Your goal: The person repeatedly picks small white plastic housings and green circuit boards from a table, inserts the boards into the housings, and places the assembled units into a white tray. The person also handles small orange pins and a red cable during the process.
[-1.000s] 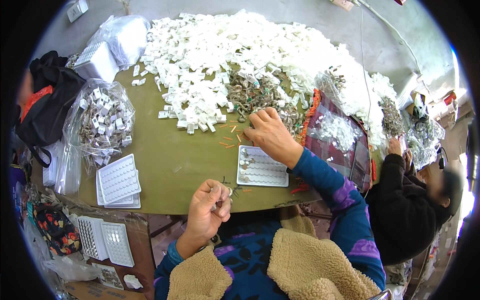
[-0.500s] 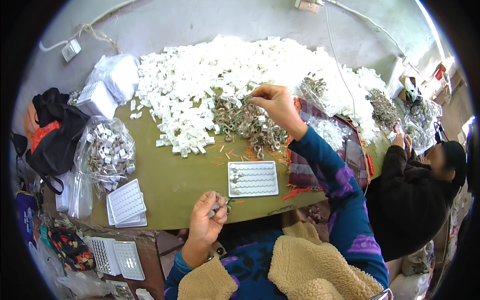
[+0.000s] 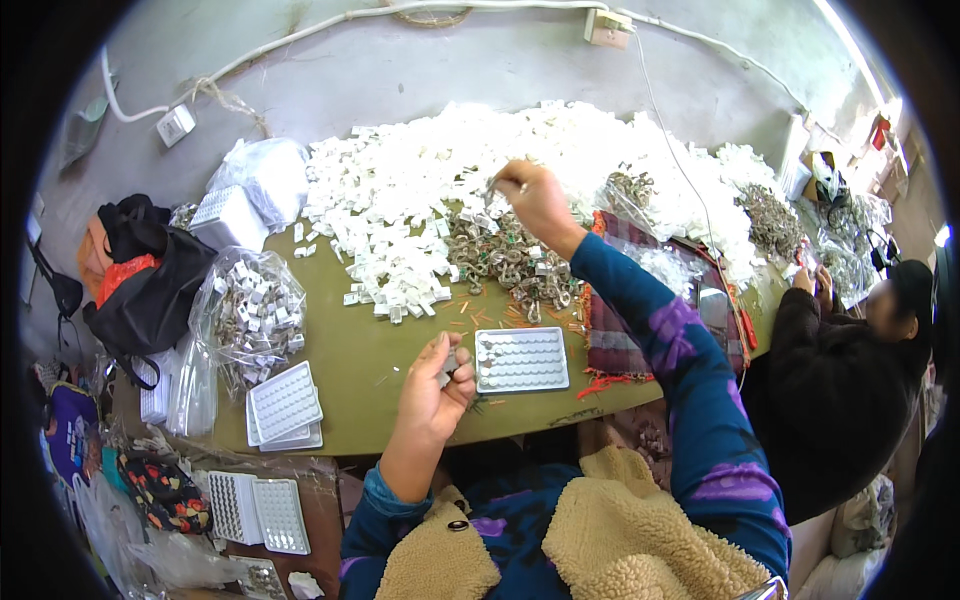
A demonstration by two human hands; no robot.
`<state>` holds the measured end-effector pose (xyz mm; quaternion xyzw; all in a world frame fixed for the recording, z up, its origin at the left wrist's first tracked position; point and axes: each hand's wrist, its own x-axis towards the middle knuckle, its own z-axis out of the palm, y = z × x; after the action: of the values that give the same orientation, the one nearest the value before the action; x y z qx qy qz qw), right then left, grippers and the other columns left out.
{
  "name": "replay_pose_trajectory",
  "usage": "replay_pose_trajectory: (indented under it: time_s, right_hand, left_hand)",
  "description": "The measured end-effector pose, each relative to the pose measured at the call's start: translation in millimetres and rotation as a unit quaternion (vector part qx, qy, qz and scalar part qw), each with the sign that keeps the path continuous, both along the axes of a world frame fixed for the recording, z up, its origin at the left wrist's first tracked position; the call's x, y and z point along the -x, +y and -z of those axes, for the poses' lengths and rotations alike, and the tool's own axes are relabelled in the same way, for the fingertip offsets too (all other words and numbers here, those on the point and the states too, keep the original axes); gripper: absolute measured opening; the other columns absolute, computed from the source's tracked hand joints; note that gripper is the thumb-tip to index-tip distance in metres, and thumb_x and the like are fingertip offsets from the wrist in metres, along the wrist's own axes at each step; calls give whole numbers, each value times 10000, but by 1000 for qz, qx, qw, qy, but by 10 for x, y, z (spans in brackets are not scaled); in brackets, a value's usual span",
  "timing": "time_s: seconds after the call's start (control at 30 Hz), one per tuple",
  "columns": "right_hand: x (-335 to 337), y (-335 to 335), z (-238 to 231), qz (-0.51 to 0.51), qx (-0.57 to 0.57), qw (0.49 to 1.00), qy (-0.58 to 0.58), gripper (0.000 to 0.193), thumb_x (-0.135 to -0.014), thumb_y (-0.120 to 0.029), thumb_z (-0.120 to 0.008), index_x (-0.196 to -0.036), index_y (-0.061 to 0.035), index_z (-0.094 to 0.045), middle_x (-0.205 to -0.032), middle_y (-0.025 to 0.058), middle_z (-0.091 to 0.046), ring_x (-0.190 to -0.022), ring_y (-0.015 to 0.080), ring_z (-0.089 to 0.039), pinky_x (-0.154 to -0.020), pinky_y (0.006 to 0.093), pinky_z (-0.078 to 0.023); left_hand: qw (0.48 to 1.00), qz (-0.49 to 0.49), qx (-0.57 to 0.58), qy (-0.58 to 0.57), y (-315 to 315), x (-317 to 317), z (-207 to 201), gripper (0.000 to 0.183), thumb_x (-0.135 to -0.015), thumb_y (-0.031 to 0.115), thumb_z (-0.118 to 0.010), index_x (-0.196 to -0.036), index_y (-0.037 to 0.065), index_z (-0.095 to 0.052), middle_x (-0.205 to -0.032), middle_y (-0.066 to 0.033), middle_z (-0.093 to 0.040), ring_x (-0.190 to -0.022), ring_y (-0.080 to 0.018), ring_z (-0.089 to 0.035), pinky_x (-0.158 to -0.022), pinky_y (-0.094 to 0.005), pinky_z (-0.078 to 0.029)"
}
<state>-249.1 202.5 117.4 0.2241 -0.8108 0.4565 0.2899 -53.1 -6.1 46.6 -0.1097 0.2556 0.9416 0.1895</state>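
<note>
Left hand (image 3: 432, 392): curled around a grey piece (image 3: 447, 371). Right hand (image 3: 541, 206): pinching a small piece (image 3: 492, 189), kind unclear, near metal parts (image 3: 512, 262). Tray (image 3: 540, 362): right of the left hand, the nearer; long axis left-to-right.

Wall (image 3: 330, 90), pale grey, across the upper frame, bearing a white cable (image 3: 500, 4) and a boxy socket (image 3: 608, 28) at top centre. Table (image 3: 350, 345), olive-green top, mid-frame. Bright light (image 3: 850, 45), narrow strip, upper right.
</note>
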Motion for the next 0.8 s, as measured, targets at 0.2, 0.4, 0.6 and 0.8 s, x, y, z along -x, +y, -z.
replay_pose_trajectory:
  time_s: [0.2, 0.4, 0.6, 0.8]
  right_hand:
    - [-737, -266, 60, -73, -20, 997, 27, 72, -789, -13, -710, -833, 5, -656, -757, 165, -662, -678, 317, -643, -621, 384, -494]
    - [-1862, -306, 449, -149, -91, 976, 132, 227, -735, 27, -740, -939, -42, -669, -883, 95, -621, -752, 264, -568, -693, 373, -438]
    - [-2197, -256, 738, -192, -48, 973, 119, 366, -631, 7, -692, -990, -65, -685, -970, 86, -627, -797, 266, -567, -739, 385, -434]
    - [-2255, -200, 621, -179, 113, 956, -203, 208, -848, 34, -628, -1054, 36, -657, -998, 133, -634, -919, 253, -619, -825, 352, -498]
  left_hand:
    - [1000, 9, -26, -2, 79, 103, -40, 340, -1010, 350, -561, -1137, 34, -559, -878, -59, -589, -686, -123, -539, -574, -243, -478]
    - [982, 93, -162, 12, -4, -230, 82, 434, -1008, 393, -543, -1182, -4, -581, -978, -79, -637, -654, -121, -535, -552, -239, -472]
    - [997, 70, -2, 37, -64, -489, 185, 227, -986, 246, -614, -1025, 25, -641, -865, -50, -668, -613, -69, -547, -503, -184, -423]
    - [992, 47, 103, 50, -54, -552, 149, 187, -960, 193, -641, -964, 7, -635, -803, -77, -664, -519, -63, -531, -437, -200, -398]
